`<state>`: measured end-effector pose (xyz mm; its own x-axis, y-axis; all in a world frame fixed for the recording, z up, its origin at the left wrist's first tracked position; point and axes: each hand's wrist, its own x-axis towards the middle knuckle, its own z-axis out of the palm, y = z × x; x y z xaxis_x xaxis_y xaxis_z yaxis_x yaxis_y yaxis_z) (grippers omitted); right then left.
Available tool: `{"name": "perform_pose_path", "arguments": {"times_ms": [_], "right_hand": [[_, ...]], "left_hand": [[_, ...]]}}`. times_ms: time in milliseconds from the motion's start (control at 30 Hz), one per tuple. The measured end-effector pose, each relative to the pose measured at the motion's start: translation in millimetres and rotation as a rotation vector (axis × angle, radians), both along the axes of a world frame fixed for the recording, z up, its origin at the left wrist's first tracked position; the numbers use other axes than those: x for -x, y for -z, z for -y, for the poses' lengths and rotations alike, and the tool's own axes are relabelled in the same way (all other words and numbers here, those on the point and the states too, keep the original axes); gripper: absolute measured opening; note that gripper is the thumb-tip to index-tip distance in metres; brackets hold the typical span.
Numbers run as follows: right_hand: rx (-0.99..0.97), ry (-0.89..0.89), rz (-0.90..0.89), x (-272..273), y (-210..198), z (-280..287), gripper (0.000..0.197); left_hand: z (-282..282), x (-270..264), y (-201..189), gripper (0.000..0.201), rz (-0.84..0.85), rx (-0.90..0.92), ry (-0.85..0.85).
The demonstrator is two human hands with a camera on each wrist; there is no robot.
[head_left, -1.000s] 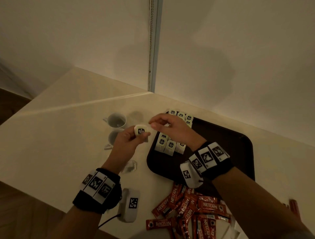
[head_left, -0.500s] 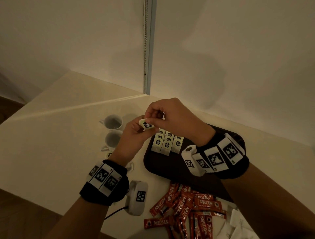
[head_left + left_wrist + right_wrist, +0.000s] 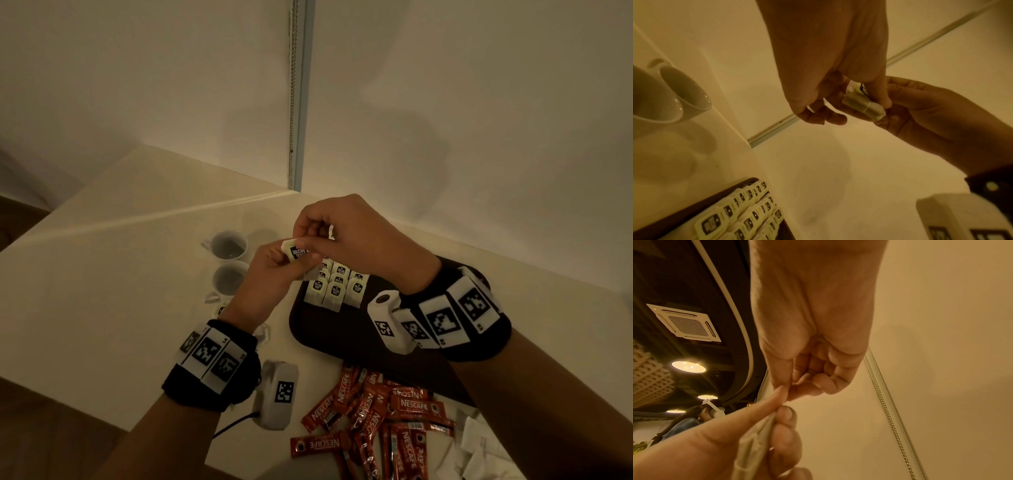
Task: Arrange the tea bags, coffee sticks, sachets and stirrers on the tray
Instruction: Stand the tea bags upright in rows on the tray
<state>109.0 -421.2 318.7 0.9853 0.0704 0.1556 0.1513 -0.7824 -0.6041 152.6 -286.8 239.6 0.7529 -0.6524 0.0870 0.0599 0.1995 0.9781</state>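
Holding a single tea bag (image 3: 297, 253) between them above the far left corner of the tray (image 3: 308, 329), a person's two hands meet over a pale bench (image 3: 120, 274) set against a cream wall. The left hand (image 3: 270, 277) comes up from below with its fingers (image 3: 885, 100) and thumb curled round the small white packet, whose black label faces up in the head view; the right hand (image 3: 352, 236) reaches in from the other side with its fingers (image 3: 818, 386) curled, thumb and forefinger pinching at the top of the same tea bag, though what exactly they grasp there is too small to tell. On the dark tray directly beneath the hands, more tea bags (image 3: 337, 287) lie in neat overlapping rows along its far left corner. Two white cups (image 3: 229, 260) stand side by side on the bench just left of the tray, with a couple of loose tea bags (image 3: 219, 310) on the bench near them. A heap of red Nescafe coffee sticks (image 3: 376, 421) sprawls over the bench at the tray's near edge, with white paper sachets (image 3: 479, 448) beside it toward the near right corner. Both wrists wear black bands carrying square printed markers (image 3: 442, 322) and small white camera units (image 3: 388, 320).
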Motion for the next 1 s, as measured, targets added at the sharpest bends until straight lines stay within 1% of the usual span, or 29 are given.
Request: {"name": "perform_pose_path", "arguments": {"times_ms": [100, 200, 267, 333, 400, 433, 500, 567, 700, 767, 800, 867, 900, 933, 1000], "right_hand": [[-0.015, -0.006, -0.015, 1.1, -0.5, -0.2, 0.006], [-0.065, 0.0, -0.018, 2.9, -1.2, 0.5, 0.005], [-0.111, 0.011, -0.031, 3.8, -2.5, 2.2, 0.005], [-0.146, 0.019, -0.037, 4.7, -3.7, 5.9, 0.004], [-0.14, 0.031, -0.029, 5.4, -3.4, 10.1, 0.004], [-0.128, 0.036, -0.022, 5.8, -2.7, 12.0, 0.003], [-0.114, 0.044, -0.018, 7.0, -0.5, 14.8, 0.002], [-0.12, 0.049, -0.02, 9.5, 2.3, 16.8, 0.003], [-0.131, 0.045, -0.011, 16.4, 6.0, 20.3, 0.003], [-0.129, 0.047, -0.023, 20.3, 10.4, 23.9, 0.003], [-0.135, 0.064, -0.029, 22.5, 14.8, 26.5, 0.003], [-0.149, 0.139, -0.046, 28.1, 28.7, 34.5, 0.001], [-0.145, 0.19, -0.073, 31.3, 39.2, 40.3, 0.001], [-0.134, 0.242, -0.128, 34.8, 51.7, 46.7, 0.003], [-0.106, 0.324, -0.305, 42.9, 84.0, 60.4, 0.006]], "left_hand": [[-0.6, 1.1, -1.0, 0.022, 0.004, -0.004, 0.006], [-1.1, 0.2, -2.0, 0.014, -0.004, 0.0, 0.02], [-0.4, 0.3, 0.0, 0.02, -0.009, -0.005, 0.046], [0.1, -0.7, 3.4, 0.022, -0.087, 0.019, 0.073], [0.0, -1.3, 5.3, 0.023, -0.179, 0.073, 0.084], [0.7, -1.2, 5.5, 0.025, -0.176, 0.075, 0.076], [1.4, -0.1, 4.3, 0.017, -0.083, 0.044, 0.046], [1.6, 0.5, 4.9, 0.019, -0.011, 0.015, 0.036], [2.2, 5.0, 9.1, 0.019, 0.043, -0.028, 0.086], [4.4, 7.0, 15.6, 0.021, 0.039, -0.071, 0.086], [4.4, 7.3, 20.0, 0.025, 0.051, -0.11, 0.097], [-0.4, 6.8, 30.7, 0.044, 0.08, -0.23, 0.14], [-5.9, 6.3, 36.1, 0.047, 0.089, -0.299, 0.153], [-13.2, 6.4, 41.8, 0.042, 0.093, -0.354, 0.151], [-31.9, 8.2, 54.4, 0.022, 0.121, -0.415, 0.126]]}}
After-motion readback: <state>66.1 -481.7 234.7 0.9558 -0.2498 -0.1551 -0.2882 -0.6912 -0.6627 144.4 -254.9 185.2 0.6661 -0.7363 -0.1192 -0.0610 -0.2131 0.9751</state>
